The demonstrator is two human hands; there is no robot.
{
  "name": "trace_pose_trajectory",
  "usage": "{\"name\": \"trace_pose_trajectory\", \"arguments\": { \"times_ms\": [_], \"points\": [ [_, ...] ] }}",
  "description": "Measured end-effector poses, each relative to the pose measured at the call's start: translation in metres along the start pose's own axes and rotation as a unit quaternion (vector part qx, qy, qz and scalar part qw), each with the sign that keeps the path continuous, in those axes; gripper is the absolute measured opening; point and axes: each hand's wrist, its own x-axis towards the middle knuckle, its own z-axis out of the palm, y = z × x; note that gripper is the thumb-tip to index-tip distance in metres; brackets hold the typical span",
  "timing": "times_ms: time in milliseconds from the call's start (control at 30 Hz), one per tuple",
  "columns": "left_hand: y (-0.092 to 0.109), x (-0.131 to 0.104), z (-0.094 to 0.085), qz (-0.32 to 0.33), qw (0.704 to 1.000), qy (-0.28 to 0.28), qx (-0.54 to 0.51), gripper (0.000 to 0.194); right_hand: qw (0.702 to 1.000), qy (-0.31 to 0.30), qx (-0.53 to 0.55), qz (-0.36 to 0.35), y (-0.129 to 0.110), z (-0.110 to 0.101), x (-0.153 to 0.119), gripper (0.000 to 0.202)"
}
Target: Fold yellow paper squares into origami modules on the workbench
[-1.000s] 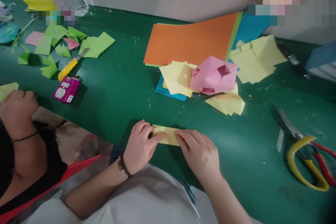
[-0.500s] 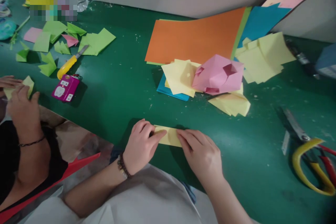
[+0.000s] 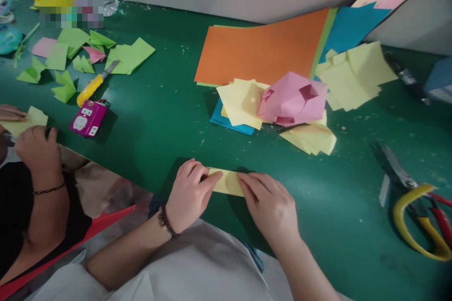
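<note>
A narrow folded strip of pale yellow paper (image 3: 229,182) lies at the front of the green table. My left hand (image 3: 190,193) pinches its left end, with the thumb laid along the top. At the right end, the fingers of my right hand (image 3: 270,202) are closed on the same paper. Beyond my hands sit a pink folded-paper shape (image 3: 294,99) with dark openings and several loose yellow sheets (image 3: 243,99). A folded yellow piece (image 3: 310,138) lies just in front of the pink shape.
Scissors (image 3: 416,197) with yellow and red handles lie at the right. Orange paper (image 3: 261,51) leans toward the wall. On the left are a yellow craft knife (image 3: 92,88), a purple box (image 3: 89,118) and green paper pieces (image 3: 130,55). A co-worker's hand (image 3: 38,148) handles yellow paper.
My hands and the yellow strip have hardly moved. At the left, the co-worker's nearer hand has shifted down and right, showing more of their paper; a green piece there has opened out.
</note>
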Motion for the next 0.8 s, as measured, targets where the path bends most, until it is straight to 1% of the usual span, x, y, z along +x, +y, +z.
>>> {"name": "trace_pose_trajectory", "arguments": {
  "times_ms": [200, 500, 633, 800],
  "points": [
    [-0.0006, 0.0, 0.0008, 0.001, 1.0, 0.004, -0.003, 0.028, 1.0, 0.004, 0.001, 0.004, -0.0004, 0.0014, -0.0011, 0.014],
    [-0.0012, -0.0009, 0.003, 0.0, 1.0, 0.013, -0.003, 0.027, 1.0, 0.002, 0.005, 0.01, -0.0022, 0.0012, -0.0003, 0.015],
    [-0.0001, -0.0026, 0.0033, -0.012, 1.0, 0.019, 0.006, 0.027, 1.0, -0.001, 0.005, 0.014, -0.0023, 0.0006, 0.0001, 0.017],
    [-0.0016, -0.0049, 0.0001, -0.007, 1.0, -0.004, 0.028, 0.03, 1.0, -0.002, 0.015, 0.017, -0.0023, 0.0028, -0.0014, 0.016]
  ]
}}
